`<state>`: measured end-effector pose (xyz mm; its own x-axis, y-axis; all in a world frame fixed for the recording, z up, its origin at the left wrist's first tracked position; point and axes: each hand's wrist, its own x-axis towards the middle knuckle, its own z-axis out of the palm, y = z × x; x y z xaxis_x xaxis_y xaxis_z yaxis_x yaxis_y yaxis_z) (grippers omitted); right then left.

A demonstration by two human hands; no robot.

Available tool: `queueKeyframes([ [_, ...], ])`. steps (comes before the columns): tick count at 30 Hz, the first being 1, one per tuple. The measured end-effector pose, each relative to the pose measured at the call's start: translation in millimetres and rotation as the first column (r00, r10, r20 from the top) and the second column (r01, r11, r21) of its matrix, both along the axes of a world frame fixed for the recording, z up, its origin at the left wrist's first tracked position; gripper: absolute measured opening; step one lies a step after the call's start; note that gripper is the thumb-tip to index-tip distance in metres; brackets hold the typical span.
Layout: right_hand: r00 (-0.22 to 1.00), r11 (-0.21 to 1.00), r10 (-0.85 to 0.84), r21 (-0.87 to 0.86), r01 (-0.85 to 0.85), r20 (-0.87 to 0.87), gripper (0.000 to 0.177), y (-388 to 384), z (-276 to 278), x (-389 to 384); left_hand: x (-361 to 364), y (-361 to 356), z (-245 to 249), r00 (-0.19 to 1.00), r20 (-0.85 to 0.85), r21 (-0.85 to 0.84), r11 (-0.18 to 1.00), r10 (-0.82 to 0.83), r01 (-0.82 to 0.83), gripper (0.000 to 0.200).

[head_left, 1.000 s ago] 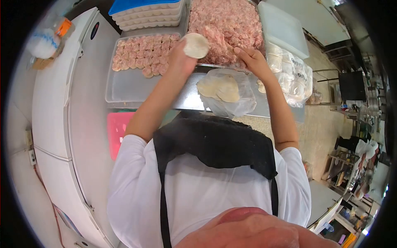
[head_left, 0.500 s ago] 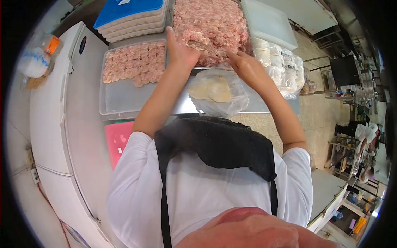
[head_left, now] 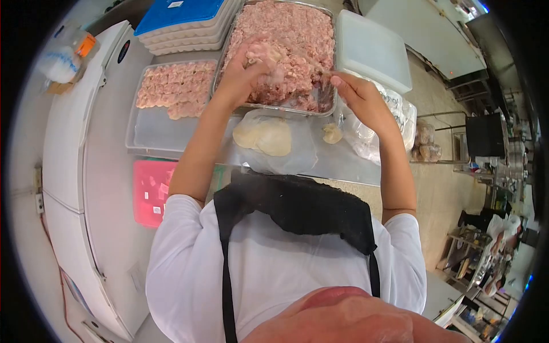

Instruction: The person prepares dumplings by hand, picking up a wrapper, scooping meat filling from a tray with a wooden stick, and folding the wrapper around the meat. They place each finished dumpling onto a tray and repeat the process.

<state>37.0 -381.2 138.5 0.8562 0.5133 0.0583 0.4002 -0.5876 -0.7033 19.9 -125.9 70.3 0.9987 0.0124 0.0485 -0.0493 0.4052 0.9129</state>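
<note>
A metal tray point(head_left: 273, 108) holds a large mass of ground meat point(head_left: 286, 31). At its left part, my left hand point(head_left: 243, 77) is curled round a wrapper with meat point(head_left: 262, 54). My right hand point(head_left: 357, 94) is closed in a pinch at the tray's right edge, on a thin utensil that reaches over the meat and is blurred. Below the tray, a stack of round pale dough wrappers point(head_left: 271, 137) lies on a clear plastic bag point(head_left: 300, 157). A small crumpled piece of dough point(head_left: 331, 134) lies right of the stack. Filled dumplings point(head_left: 174, 88) stand in rows in the container at left.
Stacked trays with a blue lid point(head_left: 189, 17) stand at the upper left. On the right are a translucent lidded container point(head_left: 374, 51) and wrapped packages point(head_left: 403, 123). A pink lid point(head_left: 150, 191) is below the counter's left side. A white refrigerator point(head_left: 68, 131) stands at left.
The view has shifted a little. My left hand has closed round the wrapper and meat and sits further left. My right hand has moved right, to the tray's edge. The small dough piece now shows.
</note>
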Motion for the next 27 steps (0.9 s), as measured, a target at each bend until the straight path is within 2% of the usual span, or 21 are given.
queueKeyframes([
  [1, 0.994, 1.000, 0.022, -0.019, -0.024, -0.104, 0.032, -7, 1, 3, 0, -2, 6, 0.984, 0.174, 0.273, 0.959, 0.024, -0.072, 0.066],
  [2, 0.976, 0.998, 0.042, -0.037, -0.051, -0.212, 0.033, -11, 2, 4, -1, -3, 11, 0.942, 0.335, 0.510, 0.841, -0.002, -0.180, 0.066],
  [3, 0.979, 0.995, 0.082, -0.040, -0.091, -0.185, 0.033, -15, 4, 3, -3, -4, 17, 0.881, 0.468, 0.689, 0.656, -0.076, -0.309, 0.066],
  [5, 0.978, 0.984, 0.164, -0.050, -0.172, -0.129, 0.034, -19, 9, 1, -4, -6, 32, 0.948, 0.242, 0.805, 0.588, -0.207, -0.077, 0.061],
  [6, 0.977, 0.978, 0.209, -0.011, -0.209, -0.034, 0.034, -20, 0, 3, -3, -7, 35, 0.957, 0.122, 0.838, 0.544, -0.265, 0.043, 0.059],
  [8, 0.947, 0.956, 0.275, 0.059, -0.288, 0.165, 0.034, -21, -30, 9, 4, 0, 7, 0.970, 0.129, 0.851, 0.525, -0.204, -0.003, 0.058],
  [9, 0.938, 0.947, 0.304, 0.056, -0.316, 0.166, 0.032, -23, -42, 17, 5, 2, -2, 0.975, 0.135, 0.857, 0.514, -0.176, -0.026, 0.057],
  [11, 0.918, 0.927, 0.358, 0.051, -0.371, 0.169, 0.030, -26, -59, 39, -3, -13, 6, 0.990, 0.137, 0.916, 0.385, -0.043, -0.110, 0.056],
  [12, 0.923, 0.948, 0.317, -0.065, -0.311, 0.219, 0.030, -27, -58, 44, -6, -18, 9, 0.990, 0.143, 0.939, 0.313, 0.021, -0.142, 0.055],
  [14, 0.910, 0.947, 0.251, -0.280, -0.160, 0.330, 0.031, -28, -52, 51, 0, -16, 1, 0.994, 0.009, 0.856, 0.514, 0.112, -0.065, 0.056],
  [15, 0.898, 0.960, 0.228, -0.241, -0.142, 0.376, 0.030, -23, -52, 44, 4, -13, -4, 0.987, -0.059, 0.793, 0.608, 0.150, -0.045, 0.057],
  [17, 0.871, 0.980, 0.174, -0.163, -0.110, 0.459, 0.029, -12, -53, 19, 7, -3, -13, 0.986, -0.156, 0.741, 0.667, 0.062, 0.076, 0.071],
  [18, 0.866, 0.976, 0.196, -0.177, -0.127, 0.459, 0.030, -9, -72, 29, 7, 1, -17, 0.979, -0.205, 0.706, 0.694, 0.011, 0.140, 0.078],
  [20, 0.862, 0.968, 0.226, -0.203, -0.147, 0.454, 0.033, -9, -126, 54, 9, 1, -20, 0.983, -0.179, 0.850, 0.510, 0.049, 0.129, 0.077],
  [21, 0.900, 0.863, 0.237, -0.505, -0.022, 0.366, 0.031, -18, -116, 61, 11, 2, -18, 0.986, -0.151, 0.907, 0.406, 0.067, 0.112, 0.076],
  [24, 0.975, 0.868, 0.159, -0.492, -0.064, 0.154, 0.030, -39, -96, 58, -11, 9, -6, 0.971, -0.237, 0.827, 0.519, -0.029, 0.217, 0.074],
  [25, 0.986, 0.892, 0.100, -0.450, -0.030, 0.134, 0.032, -43, -88, 52, -19, 8, 2, 0.989, -0.138, 0.854, 0.500, -0.056, 0.147, 0.075],
  [27, 0.999, 0.991, 0.032, -0.130, -0.034, -0.023, 0.034, -43, -65, 31, -29, 12, 20, 0.994, 0.004, 0.882, 0.468, -0.109, 0.048, 0.076],
])
